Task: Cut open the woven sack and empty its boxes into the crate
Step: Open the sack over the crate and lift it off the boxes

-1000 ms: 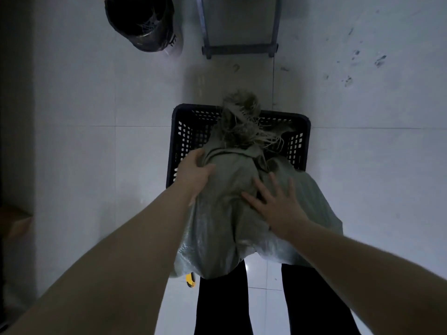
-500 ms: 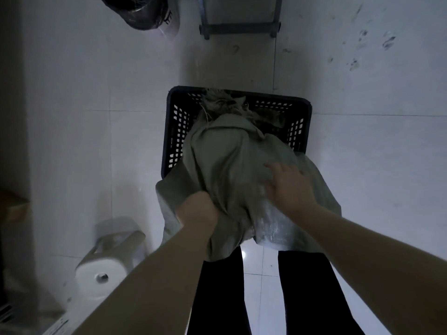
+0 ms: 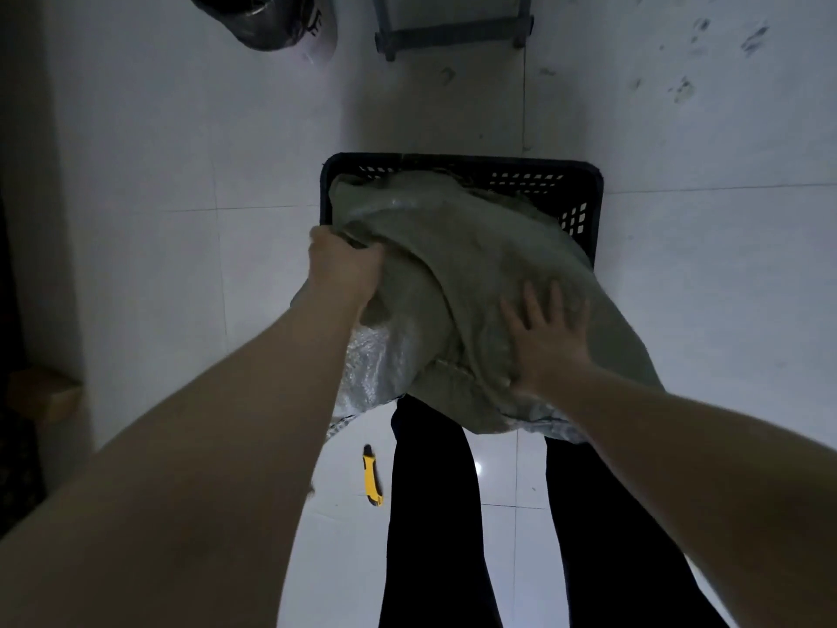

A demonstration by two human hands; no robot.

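Observation:
A grey-green woven sack (image 3: 457, 265) lies tipped over the near rim of a black perforated crate (image 3: 584, 188) on the tiled floor, its far end down inside the crate. My left hand (image 3: 344, 265) grips a bunched fold of the sack at its left side. My right hand (image 3: 545, 337) presses flat on the sack's right side with fingers spread. The sack's tied mouth and any boxes inside are hidden from view.
A yellow utility knife (image 3: 372, 477) lies on the floor beside my left leg. A dark bin with a black liner (image 3: 262, 20) and a metal frame (image 3: 453, 34) stand beyond the crate. A cardboard box (image 3: 43, 394) sits at the left wall.
The sack has tipped further into the crate, and its frayed tied end has dropped out of sight. My left hand shifted up to the sack's left edge; my right fingers spread flat.

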